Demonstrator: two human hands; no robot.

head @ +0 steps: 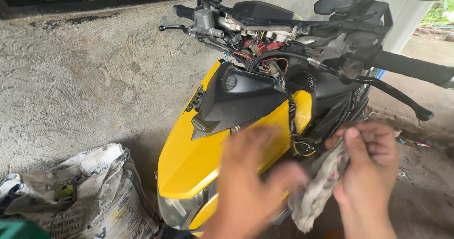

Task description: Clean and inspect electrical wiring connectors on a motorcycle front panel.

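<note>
Nearest, at the bottom middle of the frame, the left hand [248,182] is blurred; its fingers look spread wide and hold nothing that I can make out, though the blur leaves that uncertain. Just beside it, lower right, the right hand [366,165] grips a dirty grey rag [318,187] with fingers and thumb closed on its upper end, the rest hanging down between the two hands. Behind them stands a yellow motorcycle front cowl [198,158] with a black panel [236,99] on top. Farther up, loose wiring [279,75] lies exposed below the handlebar [411,67]. At lower left a printed sack [90,191] rests against the rough concrete wall [94,78].
</note>
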